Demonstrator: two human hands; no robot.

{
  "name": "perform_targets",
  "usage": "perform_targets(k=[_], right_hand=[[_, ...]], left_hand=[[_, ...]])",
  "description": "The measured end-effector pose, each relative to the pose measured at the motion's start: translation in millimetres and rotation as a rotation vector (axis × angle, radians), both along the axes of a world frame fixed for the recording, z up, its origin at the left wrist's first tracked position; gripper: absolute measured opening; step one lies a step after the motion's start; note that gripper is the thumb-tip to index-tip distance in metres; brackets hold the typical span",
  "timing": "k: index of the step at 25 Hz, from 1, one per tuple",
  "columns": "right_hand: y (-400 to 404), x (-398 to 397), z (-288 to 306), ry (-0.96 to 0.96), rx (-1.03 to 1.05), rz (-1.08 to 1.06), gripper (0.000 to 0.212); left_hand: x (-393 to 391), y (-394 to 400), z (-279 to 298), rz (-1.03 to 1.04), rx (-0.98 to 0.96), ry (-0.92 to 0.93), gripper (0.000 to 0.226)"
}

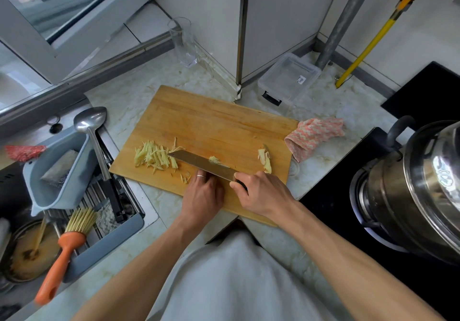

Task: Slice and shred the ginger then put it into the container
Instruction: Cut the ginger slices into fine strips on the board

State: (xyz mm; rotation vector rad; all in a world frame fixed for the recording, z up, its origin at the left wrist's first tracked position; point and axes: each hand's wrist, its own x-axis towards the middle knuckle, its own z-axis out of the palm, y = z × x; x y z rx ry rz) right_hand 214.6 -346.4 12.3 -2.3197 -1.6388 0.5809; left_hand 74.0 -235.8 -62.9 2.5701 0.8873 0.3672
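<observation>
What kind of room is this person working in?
Most likely a home kitchen: a wooden cutting board with shredded ginger sits on the counter, a steel pot stands on a stove at the right, and a sink rack holds utensils at the left.

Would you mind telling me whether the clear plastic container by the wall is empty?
Empty: the clear plastic container shows no ginger; the shredded ginger lies on the wooden board.

Pale yellow ginger shreds (155,157) on a honey-brown wooden cutting board (211,121); steel-grey knife blade (202,163). Clear, colourless plastic container (290,77) with a black clasp. Pink-and-white zigzag-patterned cloth (315,136). White, faintly veined marble desk (139,91). Orange-handled brush (63,253) with straw-coloured bristles; blue-grey drainer (62,171); yellow pole (366,51).
</observation>
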Motion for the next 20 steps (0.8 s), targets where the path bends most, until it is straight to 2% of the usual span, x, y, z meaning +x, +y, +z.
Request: perform_targets(k=[20], right_hand=[[-1.8, 0.1, -2.9, -0.029, 0.004, 0.005, 0.037]], left_hand=[[-1.7, 0.4, 1.2, -0.039, 0.006, 0.024, 0.040]])
